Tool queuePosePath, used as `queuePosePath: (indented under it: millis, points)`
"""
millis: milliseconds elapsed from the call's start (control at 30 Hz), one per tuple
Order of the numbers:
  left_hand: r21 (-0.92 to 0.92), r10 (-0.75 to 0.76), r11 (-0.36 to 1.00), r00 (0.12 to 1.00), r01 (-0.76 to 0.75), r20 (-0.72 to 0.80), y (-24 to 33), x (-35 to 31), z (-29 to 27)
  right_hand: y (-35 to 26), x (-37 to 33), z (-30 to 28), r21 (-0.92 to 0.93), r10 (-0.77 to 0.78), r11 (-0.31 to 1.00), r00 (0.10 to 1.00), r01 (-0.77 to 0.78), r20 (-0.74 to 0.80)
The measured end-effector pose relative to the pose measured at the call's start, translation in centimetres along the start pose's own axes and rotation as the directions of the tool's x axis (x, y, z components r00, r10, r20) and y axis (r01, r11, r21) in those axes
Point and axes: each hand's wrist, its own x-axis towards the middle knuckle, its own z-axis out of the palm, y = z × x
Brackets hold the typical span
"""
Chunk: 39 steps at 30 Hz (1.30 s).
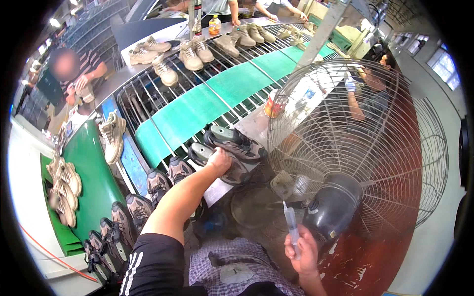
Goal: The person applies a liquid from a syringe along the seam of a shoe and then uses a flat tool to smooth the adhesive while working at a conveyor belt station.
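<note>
My left arm reaches forward, and my left hand [219,160] is closed on a grey-brown shoe [238,173] with a grey shoe last in its opening. A second shoe [241,146] of the same kind, also on a last, lies right beside it at the edge of the metal rack. Near my body on the right, my right hand [304,249] has its fingers wrapped round a clear plastic syringe [291,223]. The syringe stands nearly upright, its thin tip pointing up and away from the shoes.
A large caged fan [345,148] stands close on my right. Several dark shoes [139,209] line the left side. Beige shoes [190,55] rest on the roller rack beyond the green belt [197,106]. An orange-red can [273,104] stands by the fan. Other people work around the line.
</note>
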Motion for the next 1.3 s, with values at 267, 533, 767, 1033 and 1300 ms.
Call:
queuePosePath:
  millis: [267,533,767,1033,1300]
  points:
    - [-0.297,-0.111,0.948,0.993,0.114,0.026,-4.7,-7.9,-9.6,0.2,1.4,0.7,-0.033,-0.015,0.999,0.989,0.020,0.149]
    - [-0.800,-0.427,0.438,0.878,0.410,0.217,-6.9,-21.4,-25.1,-1.6,7.5,6.1,0.000,-0.295,0.953,0.926,0.304,0.238]
    - [-0.892,-0.272,-0.278,0.861,0.357,0.430,-1.8,-31.7,-28.1,0.9,16.1,15.3,-0.082,-0.397,0.864,0.772,0.497,0.496]
    - [-0.702,-0.100,-0.038,0.696,0.712,0.711,-1.7,-36.2,-25.5,4.5,17.9,19.7,-0.202,-0.020,0.948,0.680,0.246,0.733]
    - [-0.535,-0.551,-0.750,0.815,-0.388,0.180,1.5,-35.0,-13.4,6.4,14.7,26.2,-0.363,0.192,0.899,0.523,0.246,0.830]
